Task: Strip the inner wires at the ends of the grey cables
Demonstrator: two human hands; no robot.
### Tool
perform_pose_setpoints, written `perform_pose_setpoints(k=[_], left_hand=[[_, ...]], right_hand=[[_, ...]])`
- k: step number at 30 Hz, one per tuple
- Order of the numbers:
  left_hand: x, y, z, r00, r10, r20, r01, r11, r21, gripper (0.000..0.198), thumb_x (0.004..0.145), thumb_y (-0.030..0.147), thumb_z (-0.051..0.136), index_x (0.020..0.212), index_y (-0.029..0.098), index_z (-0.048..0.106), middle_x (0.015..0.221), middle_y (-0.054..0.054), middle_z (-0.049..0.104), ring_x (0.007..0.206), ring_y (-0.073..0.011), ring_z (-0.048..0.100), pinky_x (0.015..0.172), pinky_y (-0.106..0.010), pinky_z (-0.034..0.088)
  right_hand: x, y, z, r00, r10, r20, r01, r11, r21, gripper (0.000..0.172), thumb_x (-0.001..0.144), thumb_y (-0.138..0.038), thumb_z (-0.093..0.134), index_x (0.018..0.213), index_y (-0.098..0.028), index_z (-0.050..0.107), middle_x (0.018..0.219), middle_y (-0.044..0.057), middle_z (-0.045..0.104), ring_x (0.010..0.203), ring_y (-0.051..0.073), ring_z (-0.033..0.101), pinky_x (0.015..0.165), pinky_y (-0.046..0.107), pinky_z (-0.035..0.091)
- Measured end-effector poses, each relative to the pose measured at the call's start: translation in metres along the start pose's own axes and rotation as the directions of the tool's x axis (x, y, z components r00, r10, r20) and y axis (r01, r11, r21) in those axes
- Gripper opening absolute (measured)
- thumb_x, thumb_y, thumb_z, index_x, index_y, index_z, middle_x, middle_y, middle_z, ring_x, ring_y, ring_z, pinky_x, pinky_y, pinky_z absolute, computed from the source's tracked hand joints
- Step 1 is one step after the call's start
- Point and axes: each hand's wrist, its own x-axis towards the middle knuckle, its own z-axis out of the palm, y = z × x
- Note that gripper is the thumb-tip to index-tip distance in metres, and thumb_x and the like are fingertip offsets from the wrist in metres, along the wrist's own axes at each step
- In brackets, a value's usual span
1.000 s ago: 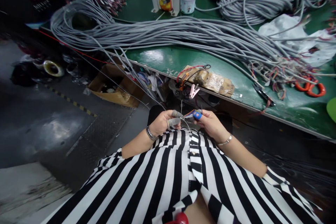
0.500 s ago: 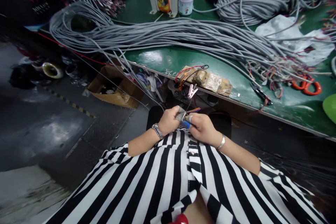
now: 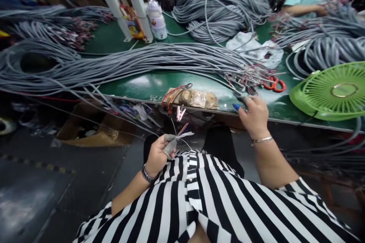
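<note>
My left hand [image 3: 161,152], its fingertips wrapped in grey tape, is closed in a pinch on the stripped end of a thin cable [image 3: 182,132] with small coloured wires fanning out, held above my lap. My right hand [image 3: 254,115] is stretched to the edge of the green table [image 3: 151,85]; its blue-capped thumb and fingers close on a dark tool [image 3: 242,99] lying there, mostly hidden under the fingers. A long bundle of grey cables [image 3: 148,60] lies across the table behind both hands.
A taped wooden block [image 3: 194,98] with a pink clip [image 3: 179,112] sits at the table edge. A green fan [image 3: 332,91] stands at the right, red-handled scissors [image 3: 273,84] beside it. Cable coils [image 3: 219,7], a white bottle [image 3: 157,19] and another person's arm [image 3: 302,8] are farther back.
My right hand left the wire end and reached right to the table edge. My left hand kept the wire. The view swung right, bringing the fan into sight.
</note>
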Motion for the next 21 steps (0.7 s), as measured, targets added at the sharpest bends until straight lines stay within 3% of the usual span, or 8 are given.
perform_pose_setpoints(k=[5,8,11,14,16,18,21], left_hand=[[0.000,-0.001,0.008,0.999,-0.030,-0.014,0.029,0.997,-0.075,0.023,0.083,0.037,0.060,0.087,0.015,0.056,0.061,0.004,0.056,0.044,-0.0044,0.050,0.044,-0.016,0.041],[-0.001,0.001,0.011,0.997,-0.076,-0.027,0.070,0.981,-0.181,0.024,0.081,0.038,0.062,0.083,0.015,0.055,0.060,0.004,0.056,0.042,-0.0038,0.049,0.042,-0.015,0.038],[-0.001,0.006,0.012,0.991,-0.135,-0.015,0.125,0.947,-0.297,0.028,0.078,0.040,0.065,0.082,0.015,0.054,0.058,0.005,0.056,0.039,-0.0037,0.047,0.038,-0.014,0.035],[-0.002,0.011,0.013,0.982,-0.188,0.015,0.182,0.918,-0.352,0.031,0.075,0.041,0.067,0.082,0.014,0.055,0.056,0.004,0.056,0.037,-0.0037,0.047,0.036,-0.013,0.032],[-0.003,0.013,0.013,0.976,-0.215,0.037,0.214,0.907,-0.362,0.033,0.074,0.042,0.068,0.082,0.013,0.055,0.055,0.004,0.056,0.036,-0.0034,0.046,0.035,-0.013,0.029],[-0.002,0.013,0.014,0.971,-0.232,0.051,0.235,0.903,-0.361,0.034,0.073,0.043,0.069,0.081,0.013,0.055,0.055,0.004,0.056,0.035,-0.0030,0.045,0.034,-0.013,0.027],[-0.002,0.012,0.016,0.970,-0.234,0.063,0.241,0.911,-0.335,0.034,0.075,0.044,0.067,0.080,0.013,0.056,0.055,0.004,0.055,0.035,-0.0024,0.045,0.034,-0.013,0.027]], right_hand=[[0.015,0.036,0.005,0.987,0.033,0.158,0.000,0.978,-0.206,0.021,0.079,-0.023,0.056,0.096,-0.014,0.064,0.090,0.014,0.061,0.082,0.024,0.052,0.071,0.037,0.038],[0.026,0.043,0.005,0.976,0.010,0.219,0.045,0.969,-0.244,0.011,0.076,-0.015,0.052,0.083,-0.016,0.061,0.078,0.012,0.058,0.073,0.021,0.049,0.062,0.033,0.031],[0.030,0.039,0.002,0.979,-0.012,0.202,0.065,0.964,-0.258,0.009,0.075,-0.012,0.048,0.075,-0.017,0.055,0.069,0.010,0.053,0.071,0.021,0.048,0.060,0.032,0.026],[0.016,0.014,-0.004,0.987,-0.017,0.158,0.042,0.987,-0.157,0.007,0.079,-0.019,0.050,0.082,-0.016,0.056,0.070,0.011,0.054,0.071,0.023,0.050,0.059,0.033,0.027],[-0.004,-0.014,-0.008,0.971,-0.050,0.233,0.034,0.997,0.073,0.015,0.086,-0.021,0.042,0.090,-0.017,0.056,0.073,0.010,0.059,0.065,0.020,0.051,0.059,0.032,0.031],[-0.025,-0.045,-0.009,0.919,-0.183,0.349,0.066,0.945,0.322,0.016,0.088,-0.025,0.042,0.091,-0.018,0.056,0.068,0.005,0.060,0.057,0.016,0.051,0.058,0.029,0.035],[-0.049,-0.082,-0.004,0.808,-0.355,0.469,0.136,0.888,0.439,0.022,0.087,-0.033,0.048,0.097,-0.016,0.057,0.072,0.006,0.063,0.062,0.017,0.057,0.058,0.027,0.038]])
